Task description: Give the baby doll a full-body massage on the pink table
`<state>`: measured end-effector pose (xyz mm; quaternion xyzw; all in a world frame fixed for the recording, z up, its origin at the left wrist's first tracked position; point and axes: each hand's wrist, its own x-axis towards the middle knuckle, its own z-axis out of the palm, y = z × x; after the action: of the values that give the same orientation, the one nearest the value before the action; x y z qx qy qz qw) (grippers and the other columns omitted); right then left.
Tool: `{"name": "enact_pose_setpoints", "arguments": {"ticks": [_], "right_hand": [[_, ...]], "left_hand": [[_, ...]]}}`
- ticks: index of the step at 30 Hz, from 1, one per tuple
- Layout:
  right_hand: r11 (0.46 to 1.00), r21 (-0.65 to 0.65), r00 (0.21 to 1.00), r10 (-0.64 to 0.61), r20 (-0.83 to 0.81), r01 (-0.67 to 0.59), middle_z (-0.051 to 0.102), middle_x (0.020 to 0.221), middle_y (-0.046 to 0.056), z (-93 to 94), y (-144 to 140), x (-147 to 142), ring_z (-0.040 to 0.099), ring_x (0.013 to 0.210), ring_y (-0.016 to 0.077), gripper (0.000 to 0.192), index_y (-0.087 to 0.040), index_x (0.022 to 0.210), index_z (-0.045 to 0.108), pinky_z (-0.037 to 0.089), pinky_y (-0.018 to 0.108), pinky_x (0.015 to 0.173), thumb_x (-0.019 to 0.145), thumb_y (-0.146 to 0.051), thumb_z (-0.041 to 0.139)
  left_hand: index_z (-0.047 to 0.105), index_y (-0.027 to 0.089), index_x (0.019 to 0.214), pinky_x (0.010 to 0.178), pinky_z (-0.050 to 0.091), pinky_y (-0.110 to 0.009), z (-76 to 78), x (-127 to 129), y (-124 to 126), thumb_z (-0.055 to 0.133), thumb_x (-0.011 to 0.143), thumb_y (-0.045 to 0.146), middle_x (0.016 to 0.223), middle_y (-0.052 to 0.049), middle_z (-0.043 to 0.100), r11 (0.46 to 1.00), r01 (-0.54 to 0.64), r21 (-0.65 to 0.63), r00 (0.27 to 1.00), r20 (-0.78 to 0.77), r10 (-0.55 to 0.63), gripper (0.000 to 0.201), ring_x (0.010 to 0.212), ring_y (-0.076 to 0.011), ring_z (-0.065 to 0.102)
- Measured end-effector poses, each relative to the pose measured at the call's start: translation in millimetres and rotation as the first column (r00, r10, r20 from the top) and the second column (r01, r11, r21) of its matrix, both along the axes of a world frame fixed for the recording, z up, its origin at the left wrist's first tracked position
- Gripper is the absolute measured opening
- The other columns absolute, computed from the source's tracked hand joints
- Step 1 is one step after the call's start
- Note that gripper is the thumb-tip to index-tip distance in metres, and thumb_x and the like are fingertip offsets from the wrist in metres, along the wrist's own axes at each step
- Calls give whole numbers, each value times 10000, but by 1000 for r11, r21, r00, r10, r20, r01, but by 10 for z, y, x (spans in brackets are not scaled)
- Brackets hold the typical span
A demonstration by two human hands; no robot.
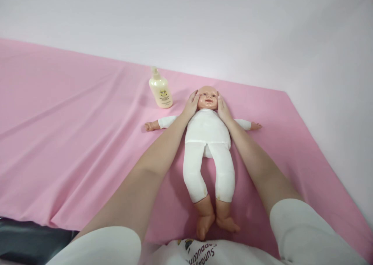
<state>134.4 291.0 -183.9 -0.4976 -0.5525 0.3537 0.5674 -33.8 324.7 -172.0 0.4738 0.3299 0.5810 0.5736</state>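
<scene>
A baby doll (208,127) lies on its back with its head away from me and its bare feet toward me. It wears a white top and white trousers, and its arms stretch out to both sides. Against the doll's cheek on the left rests my left hand (191,105), fingers extended and flat. My right hand (223,107) lies the same way along the opposite cheek, so the head sits between my two palms. Both forearms reach past the doll's body, crossing over its arms.
A pale yellow pump bottle (163,93) stands to the left of the doll's head. Pink cloth (87,140) with folds covers the surface. Behind it is a white wall (186,24). Something black (32,239) shows at the lower left.
</scene>
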Motion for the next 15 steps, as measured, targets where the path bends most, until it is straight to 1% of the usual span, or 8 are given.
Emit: {"name": "enact_pose_setpoints", "arguments": {"ticks": [3,5,7,9,10,12,15], "right_hand": [[999,-24,996,34,84,-32,266,1713,31,49,-87,4,195,1613,218,923,-253,1653,241,139,439,1331,928,-757,507],[997,-11,990,79,115,-78,220,1726,26,74,-131,1,182,1616,237,1048,-275,1667,173,138,455,1331,858,-758,632],[993,7,986,114,123,-116,194,1733,42,94,-161,-8,208,1609,259,1208,-268,1676,110,165,462,1328,768,-741,751],[991,10,985,130,117,-132,192,1733,62,107,-179,-18,237,1600,278,1321,-255,1679,70,197,465,1323,699,-727,819],[991,8,985,131,115,-133,199,1732,66,110,-183,-21,242,1599,282,1335,-253,1680,64,206,463,1322,690,-726,825],[993,6,986,115,118,-117,215,1729,58,111,-186,-21,224,1604,276,1271,-255,1679,83,201,457,1325,735,-748,776],[996,9,987,81,139,-83,228,1726,31,97,-174,-4,177,1617,242,1082,-258,1672,153,150,451,1335,850,-811,587]], "left_hand": [[625,240,1325,1315,170,-399,11,-48,-10,787,808,543,1570,-105,510,993,3,119,984,-180,18,621,1592,-297,255],[577,211,1403,1320,131,-411,8,-72,-5,852,732,543,1623,-141,435,984,24,179,967,-252,22,797,1607,-333,191],[529,177,1459,1318,136,-431,-1,-78,1,913,643,542,1641,-177,392,973,42,226,956,-291,26,973,1603,-374,179],[486,170,1500,1315,150,-451,-9,-75,0,943,587,537,1653,-182,370,966,67,249,947,-321,17,1086,1593,-392,202],[470,178,1514,1316,151,-458,-11,-72,-4,945,584,536,1661,-172,361,965,78,251,943,-332,11,1104,1590,-389,213],[463,201,1522,1320,141,-450,-10,-71,-13,923,628,533,1675,-144,349,966,87,243,942,-336,0,1059,1592,-365,223],[504,228,1493,1325,119,-400,-10,-75,-18,833,769,528,1676,-106,360,973,81,215,957,-288,-17,850,1604,-306,214]]}}
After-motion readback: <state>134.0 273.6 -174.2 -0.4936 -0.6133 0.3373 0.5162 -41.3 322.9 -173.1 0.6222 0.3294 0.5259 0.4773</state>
